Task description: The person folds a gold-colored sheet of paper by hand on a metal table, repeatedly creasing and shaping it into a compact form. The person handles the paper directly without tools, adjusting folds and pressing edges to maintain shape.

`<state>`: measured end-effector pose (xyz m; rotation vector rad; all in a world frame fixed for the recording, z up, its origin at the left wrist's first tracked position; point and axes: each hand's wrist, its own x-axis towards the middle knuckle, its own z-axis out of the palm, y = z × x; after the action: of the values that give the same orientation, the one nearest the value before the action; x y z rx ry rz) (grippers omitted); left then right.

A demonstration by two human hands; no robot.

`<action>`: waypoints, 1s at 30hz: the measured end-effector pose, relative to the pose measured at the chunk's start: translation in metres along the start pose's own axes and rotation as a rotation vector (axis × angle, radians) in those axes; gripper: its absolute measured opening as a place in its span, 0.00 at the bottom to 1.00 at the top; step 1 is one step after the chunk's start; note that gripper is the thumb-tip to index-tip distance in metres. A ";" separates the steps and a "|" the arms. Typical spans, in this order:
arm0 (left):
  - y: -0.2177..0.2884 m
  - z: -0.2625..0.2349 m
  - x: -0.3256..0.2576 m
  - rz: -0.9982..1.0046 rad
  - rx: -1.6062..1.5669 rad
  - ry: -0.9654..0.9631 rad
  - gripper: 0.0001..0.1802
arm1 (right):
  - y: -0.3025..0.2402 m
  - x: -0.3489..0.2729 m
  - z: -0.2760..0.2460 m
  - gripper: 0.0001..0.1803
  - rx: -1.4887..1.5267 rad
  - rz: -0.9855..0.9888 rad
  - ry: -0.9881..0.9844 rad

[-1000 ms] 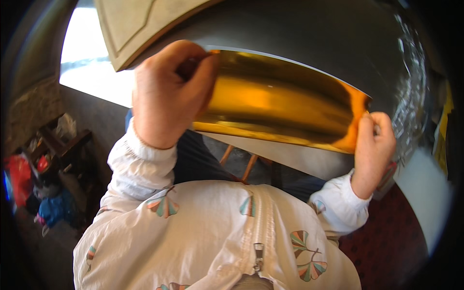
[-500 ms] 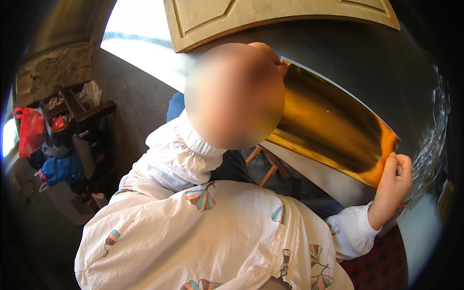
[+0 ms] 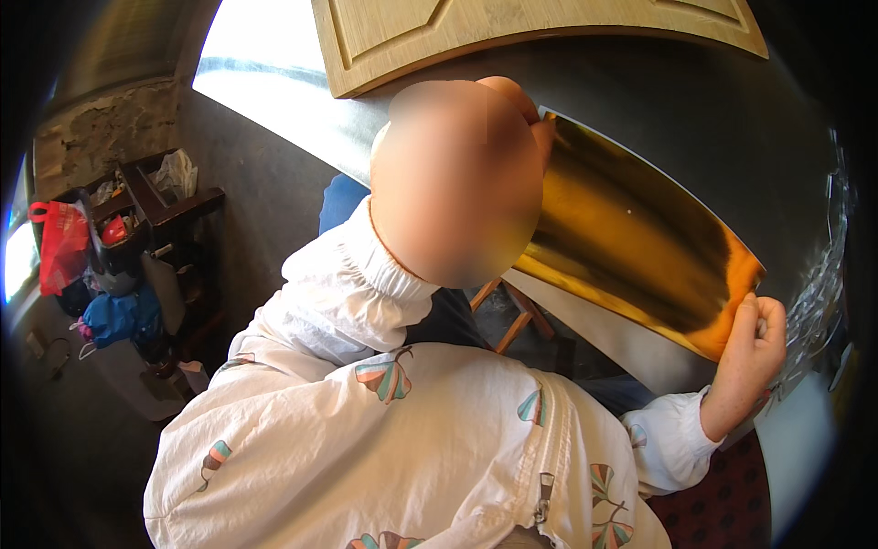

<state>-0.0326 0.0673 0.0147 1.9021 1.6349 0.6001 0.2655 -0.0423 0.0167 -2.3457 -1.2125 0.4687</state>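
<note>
A mirror-gold foil sheet (image 3: 631, 220) slants across the frame, right of centre, over the grey counter (image 3: 732, 119). The right hand (image 3: 748, 357) has its fingers pinching the sheet's right end; the left hand (image 3: 462, 183) meets its left end, too blurred to tell its grip. Probably light, slick, easily creased; opposite edges should suit holding.

Left hand (image 3: 462, 183) higher, mostly blurred — right hand (image 3: 752, 352) lower, fingers (image 3: 775, 318) pinched.
</note>
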 end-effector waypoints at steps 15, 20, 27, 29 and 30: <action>0.001 -0.002 0.002 -0.043 -0.068 0.011 0.08 | -0.008 0.000 0.002 0.07 -0.039 -0.001 0.015; 0.008 -0.003 0.000 -0.092 -0.209 -0.024 0.08 | -0.017 -0.004 0.005 0.07 -0.028 -0.076 0.068; 0.006 -0.002 0.002 -0.038 -0.156 0.006 0.07 | -0.027 -0.006 0.006 0.06 -0.175 -0.019 0.122; 0.003 -0.002 0.002 -0.028 -0.134 0.000 0.07 | -0.027 -0.005 0.007 0.06 -0.184 -0.009 0.113; 0.001 -0.003 0.002 -0.013 -0.122 0.003 0.07 | -0.027 -0.005 0.006 0.07 -0.130 -0.019 0.118</action>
<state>-0.0329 0.0694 0.0177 1.8022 1.5750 0.6818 0.2413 -0.0311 0.0265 -2.4296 -1.2428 0.2482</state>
